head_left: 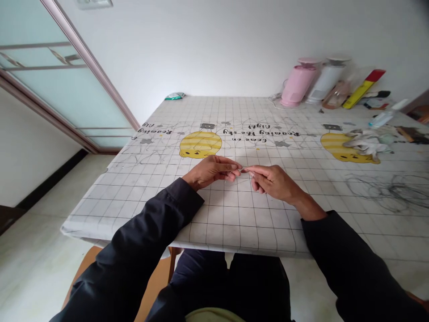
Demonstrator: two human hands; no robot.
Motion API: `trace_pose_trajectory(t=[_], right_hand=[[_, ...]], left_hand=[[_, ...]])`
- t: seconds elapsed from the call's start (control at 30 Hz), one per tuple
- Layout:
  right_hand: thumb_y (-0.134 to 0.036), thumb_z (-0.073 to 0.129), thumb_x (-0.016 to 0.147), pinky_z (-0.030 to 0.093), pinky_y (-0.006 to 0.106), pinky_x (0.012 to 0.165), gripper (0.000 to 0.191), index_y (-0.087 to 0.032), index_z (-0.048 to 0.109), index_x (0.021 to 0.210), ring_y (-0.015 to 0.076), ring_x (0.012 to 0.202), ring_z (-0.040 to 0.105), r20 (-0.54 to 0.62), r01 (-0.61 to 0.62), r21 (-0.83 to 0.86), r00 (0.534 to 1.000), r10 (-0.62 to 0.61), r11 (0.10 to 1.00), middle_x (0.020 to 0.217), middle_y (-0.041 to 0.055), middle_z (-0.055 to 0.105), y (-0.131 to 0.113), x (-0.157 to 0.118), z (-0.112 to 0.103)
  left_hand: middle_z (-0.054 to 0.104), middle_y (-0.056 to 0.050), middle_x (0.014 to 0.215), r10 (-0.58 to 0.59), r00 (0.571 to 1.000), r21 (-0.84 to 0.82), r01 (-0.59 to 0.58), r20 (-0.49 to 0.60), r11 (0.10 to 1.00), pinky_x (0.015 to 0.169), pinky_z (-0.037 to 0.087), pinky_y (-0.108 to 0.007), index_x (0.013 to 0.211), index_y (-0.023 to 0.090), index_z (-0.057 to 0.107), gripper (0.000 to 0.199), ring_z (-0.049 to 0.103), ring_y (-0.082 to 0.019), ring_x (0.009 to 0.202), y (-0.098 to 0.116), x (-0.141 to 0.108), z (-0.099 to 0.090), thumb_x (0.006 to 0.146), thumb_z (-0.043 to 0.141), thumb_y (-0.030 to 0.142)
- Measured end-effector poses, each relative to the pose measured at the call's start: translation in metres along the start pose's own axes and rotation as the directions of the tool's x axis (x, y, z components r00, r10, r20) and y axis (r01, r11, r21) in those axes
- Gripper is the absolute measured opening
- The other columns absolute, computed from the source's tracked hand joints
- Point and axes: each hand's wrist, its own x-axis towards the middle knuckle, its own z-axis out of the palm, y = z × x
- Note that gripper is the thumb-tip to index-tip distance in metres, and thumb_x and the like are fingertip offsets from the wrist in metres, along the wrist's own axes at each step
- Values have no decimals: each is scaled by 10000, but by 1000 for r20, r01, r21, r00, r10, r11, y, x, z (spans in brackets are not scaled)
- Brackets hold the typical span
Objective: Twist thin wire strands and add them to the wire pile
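Nearest: dark sleeves and lap of a seated person, forearms angled inward over the front edge of the tabletop (234, 223), covered in a white grid-printed cloth. Next: left hand (211, 171), palm down, fingers curled with thumb and forefinger pressed together at the tips; right hand (273, 182) likewise curled, forefinger stretched toward the left, thumb closed against it. Fingertips of both hands meeting low over the cloth, just short of the yellow cartoon print (200, 145) — pinching something very fine between them, too small to identify; possibly a thread or a strand, cannot tell. Judged handling for such a pinch: wrists rested on the cloth for steadiness, grip kept at the very tips, light pressure only, hands drawn apart slowly and level so the fine item neither slips nor snaps, eyes kept on the meeting point. Right of the hands, well apart: loose dark scribble-like strands (395, 190) lying on the cloth. Farther, right: crumpled pale rag (365, 143) over a second yellow print. Far edge by the wall: pink container (296, 85), white container (325, 80), yellow-and-red box (363, 87), small clutter — and a greenish item (174, 95) at the far left corner.
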Motion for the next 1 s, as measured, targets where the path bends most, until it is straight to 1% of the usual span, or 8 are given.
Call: trace_pose_trajectory(t=[0.17, 0.33, 0.47, 0.6, 0.77, 0.83, 0.93, 1.0], right_hand=[[-346, 511, 1123, 521, 268, 569, 408, -194, 788, 1379, 121, 549, 628, 5, 24, -4, 1000, -24, 1000, 727, 4, 733, 1, 0, 0], [-339, 516, 1114, 521, 266, 567, 398, -209, 797, 1364, 122, 548, 621, 11, -2, 3, 1000, 2, 1000, 724, 3, 733, 1, -1, 1], [-320, 500, 1111, 528, 268, 572, 409, -212, 788, 1380, 125, 549, 627, 21, -22, -1, 1000, 22, 1000, 722, 2, 736, 1, -1, 1], [-308, 490, 1111, 518, 268, 567, 409, -209, 793, 1368, 124, 543, 623, 12, -29, -18, 1000, 29, 999, 722, 0, 736, 1, 0, 0], [-294, 497, 1106, 514, 269, 581, 399, -210, 795, 1358, 123, 547, 619, 12, -44, -19, 999, 44, 999, 713, -6, 730, 0, 0, -1], [-313, 497, 1110, 506, 269, 576, 398, -211, 797, 1351, 123, 547, 612, 6, -45, -29, 999, 45, 999, 714, -5, 728, -1, 0, -1], [-354, 497, 1115, 486, 267, 559, 401, -214, 800, 1337, 128, 554, 603, -5, -52, -39, 999, 52, 998, 718, -1, 722, -3, 1, -1], [-374, 500, 1115, 486, 269, 562, 401, -212, 799, 1328, 133, 565, 608, 2, -63, -27, 998, 63, 998, 715, 0, 713, -3, 1, -1]], left_hand=[[833, -124, 985, -18, 1000, -56, 19, 17, 998, 827, 616, -296, 1159, 97, 844, 264, 744, -129, 772, -2, 0, 1, 907, 875, 171], [837, -144, 988, -63, 997, -79, 60, -34, 995, 804, 617, -295, 1072, 89, 834, 200, 749, -136, 763, -6, 0, 4, 888, 881, 152], [844, -157, 1019, -18, 996, -86, 11, -86, 996, 826, 622, -322, 1066, 95, 831, 229, 755, -144, 769, -11, 2, 5, 872, 906, 189], [850, -159, 1043, 48, 992, -60, -55, -114, 997, 890, 626, -356, 1069, 105, 830, 277, 768, -156, 799, -13, 2, 6, 861, 931, 257], [856, -153, 1042, 108, 983, -11, -110, -148, 994, 957, 631, -390, 1061, 108, 824, 287, 781, -162, 819, -10, -1, 13, 878, 929, 301], [856, -155, 1051, 116, 982, -4, -118, -151, 993, 980, 632, -401, 1104, 102, 819, 294, 793, -173, 848, -9, -2, 16, 898, 910, 290], [847, -181, 1134, 99, 985, -8, -101, -140, 995, 1032, 623, -426, 1272, 92, 773, 404, 812, -206, 950, -5, -2, 14, 926, 879, 271], [831, -195, 1205, 125, 974, 44, -119, -191, 992, 1033, 619, -431, 1347, 97, 730, 451, 808, -229, 1027, -3, -3, 11, 962, 844, 303]])
